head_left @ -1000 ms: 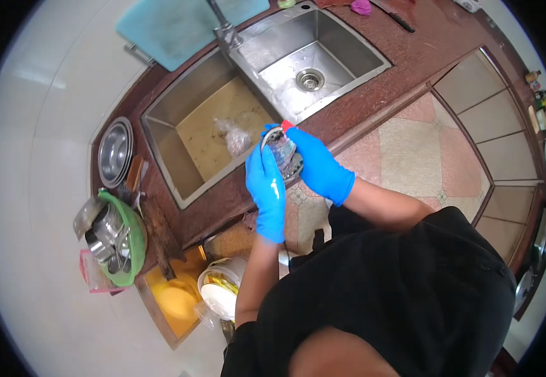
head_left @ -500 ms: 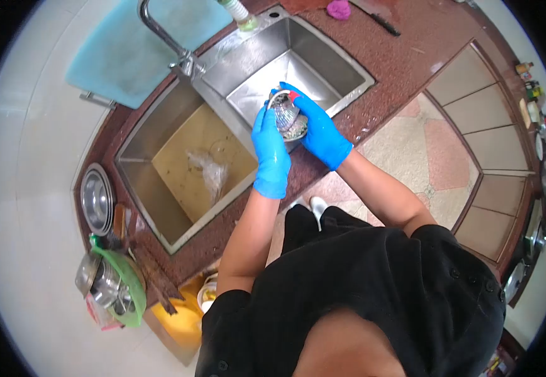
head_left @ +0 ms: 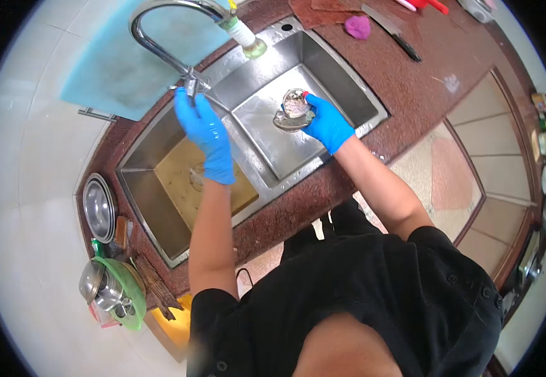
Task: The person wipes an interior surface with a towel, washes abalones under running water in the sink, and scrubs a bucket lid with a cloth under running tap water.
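Note:
My left hand (head_left: 207, 135), in a blue glove, reaches up to the base of the chrome faucet (head_left: 153, 47); its fingertips are at the faucet's lever (head_left: 191, 85), and whether they grip it cannot be made out. Over the right sink basin (head_left: 273, 135), my right hand (head_left: 328, 125), also gloved in blue, holds a round shiny dish-like object (head_left: 295, 103) together with a dark scrubber-like item (head_left: 290, 120) under it. A bit of red shows by my right thumb. The faucet's white and green spout end hangs above the sink's back rim.
Murky water stands in the left basin (head_left: 131, 188). A blue board (head_left: 122, 69) leans behind it. Metal bowls (head_left: 99, 207) and a green basket (head_left: 136, 295) of metalware are at the left. A knife (head_left: 405, 47) and purple scrubber (head_left: 357, 27) lie at the back right.
My left hand has let go of the dish-like object and moved up and left to the faucet. My right hand keeps hold of the object, now over the right basin.

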Available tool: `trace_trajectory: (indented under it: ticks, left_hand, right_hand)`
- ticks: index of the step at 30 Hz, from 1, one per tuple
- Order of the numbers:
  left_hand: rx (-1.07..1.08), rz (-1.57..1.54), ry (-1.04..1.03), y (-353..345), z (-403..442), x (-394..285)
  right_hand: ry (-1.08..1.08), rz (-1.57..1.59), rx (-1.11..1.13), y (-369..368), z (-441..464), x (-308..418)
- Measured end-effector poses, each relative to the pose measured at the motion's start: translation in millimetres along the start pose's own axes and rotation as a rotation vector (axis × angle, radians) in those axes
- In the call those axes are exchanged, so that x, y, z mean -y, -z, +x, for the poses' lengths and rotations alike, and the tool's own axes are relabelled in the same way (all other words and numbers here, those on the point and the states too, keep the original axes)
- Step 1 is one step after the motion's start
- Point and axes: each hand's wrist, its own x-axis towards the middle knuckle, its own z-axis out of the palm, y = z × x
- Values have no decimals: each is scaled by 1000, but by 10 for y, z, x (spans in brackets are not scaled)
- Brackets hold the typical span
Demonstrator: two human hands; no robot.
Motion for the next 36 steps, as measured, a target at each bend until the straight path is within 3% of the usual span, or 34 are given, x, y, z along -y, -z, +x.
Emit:
trace_trajectory:
  ticks: [1, 2, 4, 5, 7, 8, 11, 12, 14, 15, 16, 18, 20, 21, 22, 24, 25, 27, 31, 33, 34, 36]
  left_hand:
    - [-16, 239, -141, 106, 232, 39]
    - [-19, 261, -136, 167, 361, 74]
    - [-2, 618, -542, 139, 687, -97]
    - [-10, 628, -537, 157, 821, -7]
    - [308, 658, -466, 249, 1025, 261]
    - [310, 659, -460, 321, 1047, 372]
    - [540, 873, -251, 427, 991, 408]
    - [539, 875, -251, 466, 948, 386]
    - [490, 897, 11, 591, 841, 429]
    - [449, 805, -122, 662, 755, 544]
    - [451, 806, -128, 647, 701, 436]
    - [260, 1096, -557, 529, 434, 216]
    - [326, 688, -222, 190, 40, -81]
    - [182, 555, -139, -28, -356, 113]
    - [100, 376, 181, -511, -700, -237]
    - [275, -601, 1359, -520, -945, -1]
    - [270, -611, 1363, -595, -1068, 170]
    - [305, -1040, 1305, -858, -1157, 494]
    - [263, -1233, 1364, -1086, -938, 468]
    - [237, -1201, 1354, -1148, -926, 472]
    - [223, -1167, 1347, -1180, -905, 461]
    - [272, -1103, 1260, -1236, -862, 533]
  right_hand:
    - [-21, 0, -45, -77, -38, 38]
    - [-48, 2, -97, -134, -92, 51]
    - [-74, 22, -129, -207, -38, 159]
    - [-73, -10, -97, -194, 11, 209]
    - [-76, -43, -74, -143, 109, 290]
    - [-78, -28, -45, -120, 171, 327]
    - [-83, -50, -45, -111, 187, 390]
    - [-81, -90, -58, -139, 188, 411]
    - [-78, -88, -30, -78, 198, 429]
    - [-70, -86, 2, -71, 204, 433]
    - [-68, -81, 6, -85, 199, 432]
    - [-55, -28, -57, -99, 174, 404]
    - [-38, -51, -67, -119, 147, 336]
    - [-24, -74, -77, -135, 144, 291]
    - [-28, -80, -80, -153, 141, 226]
    - [-116, 53, -151, -182, 172, 125]
    - [-102, -32, -34, -48, 225, 77]
    - [-25, -90, -72, 0, 343, -7]
    - [225, -318, -103, -109, 215, 72]
    - [452, -574, -124, -126, 196, 165]
    - [454, -570, -127, -126, 215, 223]
    - [581, -958, -120, -101, 277, 407]
